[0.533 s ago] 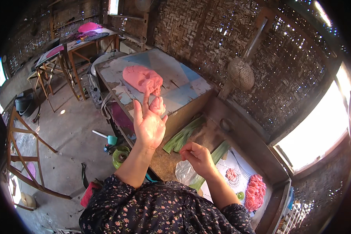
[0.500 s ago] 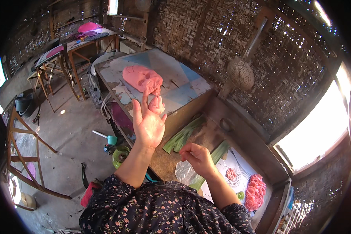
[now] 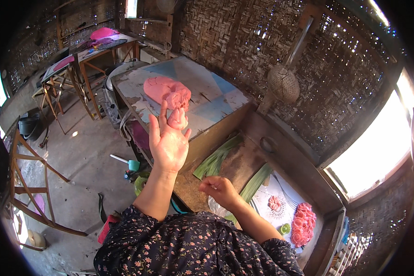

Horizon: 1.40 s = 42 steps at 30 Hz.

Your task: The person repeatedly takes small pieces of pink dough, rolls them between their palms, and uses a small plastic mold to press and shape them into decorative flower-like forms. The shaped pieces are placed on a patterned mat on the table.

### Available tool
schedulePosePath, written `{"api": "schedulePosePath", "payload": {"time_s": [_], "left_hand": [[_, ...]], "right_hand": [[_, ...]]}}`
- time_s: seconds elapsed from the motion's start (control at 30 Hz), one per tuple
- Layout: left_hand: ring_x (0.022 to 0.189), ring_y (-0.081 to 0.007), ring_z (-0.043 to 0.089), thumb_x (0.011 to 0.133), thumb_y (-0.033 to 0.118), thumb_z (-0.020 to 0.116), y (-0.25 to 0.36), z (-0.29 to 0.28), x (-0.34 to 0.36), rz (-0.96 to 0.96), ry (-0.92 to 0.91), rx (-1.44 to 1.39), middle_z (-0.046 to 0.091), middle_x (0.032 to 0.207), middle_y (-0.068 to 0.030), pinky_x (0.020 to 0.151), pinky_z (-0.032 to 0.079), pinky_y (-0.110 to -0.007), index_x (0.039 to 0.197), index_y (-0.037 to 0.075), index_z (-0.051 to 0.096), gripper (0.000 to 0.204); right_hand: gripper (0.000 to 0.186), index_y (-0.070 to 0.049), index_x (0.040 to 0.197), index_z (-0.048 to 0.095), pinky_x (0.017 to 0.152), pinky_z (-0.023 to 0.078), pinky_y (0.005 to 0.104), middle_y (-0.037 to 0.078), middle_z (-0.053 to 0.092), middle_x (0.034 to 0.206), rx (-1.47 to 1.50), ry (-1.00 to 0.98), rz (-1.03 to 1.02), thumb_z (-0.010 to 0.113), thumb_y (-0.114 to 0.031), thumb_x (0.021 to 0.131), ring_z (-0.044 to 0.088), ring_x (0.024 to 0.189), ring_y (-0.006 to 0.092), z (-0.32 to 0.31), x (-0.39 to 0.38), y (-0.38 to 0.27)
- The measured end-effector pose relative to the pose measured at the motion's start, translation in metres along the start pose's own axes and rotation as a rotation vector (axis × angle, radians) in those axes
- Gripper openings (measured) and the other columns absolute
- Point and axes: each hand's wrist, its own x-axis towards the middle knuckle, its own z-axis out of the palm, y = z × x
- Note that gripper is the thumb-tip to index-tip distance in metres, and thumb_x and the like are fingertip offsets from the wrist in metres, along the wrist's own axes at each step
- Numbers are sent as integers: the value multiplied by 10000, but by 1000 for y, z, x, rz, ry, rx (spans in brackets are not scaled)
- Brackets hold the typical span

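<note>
A large mound of pink dough point(image 3: 163, 87) lies on the worn blue-and-grey table top point(image 3: 202, 76), smooth at its left and lumpy at its right. My left hand point(image 3: 169, 147) is palm up just in front of it, thumb and index finger stretched out. Over its middle fingers shows a small pale pink lump point(image 3: 177, 118) that looks like a piece of dough; it hides those fingertips. Lower and to the right, my right hand point(image 3: 220, 189) hovers over the wooden tray point(image 3: 234, 168), fingers curled together. What they hold, if anything, is hidden.
Green leaf strips point(image 3: 218, 156) and a clear plastic bag point(image 3: 216, 207) lie in the tray. At right, several pink rosettes point(image 3: 303, 225) are heaped near a small green roll point(image 3: 285, 228) and a single pink rosette point(image 3: 274, 202). A perforated ladle point(image 3: 283, 83) hangs on the woven wall.
My left hand has drawn slightly left and back from the dough mound, the small lump still on it. My right hand has moved left, its fingers still curled.
</note>
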Motion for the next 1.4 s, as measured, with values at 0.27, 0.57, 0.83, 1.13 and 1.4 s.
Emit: {"api": "schedulePosePath", "payload": {"time_s": [0.27,0.57,0.83,1.13,1.4], "left_hand": [[1355,-207,97,876,636,282,1,0,5,23,-58,-53,257,1445,-39,1033,-147,-497,1437,262,146,688],[1090,-114,403,867,633,341,1,7,4,-6,-19,-25,530,1157,67,1037,59,-466,1325,276,368,581],[1092,-117,409,856,648,347,5,-3,5,-11,-43,-37,538,1188,72,1004,147,-431,1303,305,402,567],[1074,-117,425,858,648,343,6,-2,2,-9,-50,-31,539,1183,67,1005,142,-443,1307,295,401,574],[1082,-119,414,858,646,344,4,-3,3,-41,-57,-44,543,1165,66,1018,99,-458,1294,296,411,563]], "right_hand": [[119,-55,907,680,660,510,307,121,671,815,-174,20,114,646,-94,800,651,735,207,14,-3,-3],[119,-51,843,680,638,507,326,115,656,772,-253,40,-163,675,-138,761,639,699,266,24,-6,-1],[107,-53,814,681,656,502,337,123,642,713,-362,34,111,678,-141,753,637,716,270,23,-5,-3],[121,-57,841,677,698,510,335,112,617,915,-300,44,-540,668,-84,723,622,801,294,38,5,11],[142,-61,874,684,701,500,336,108,634,847,-278,-58,-237,664,-101,739,616,795,281,30,-4,15]]}}
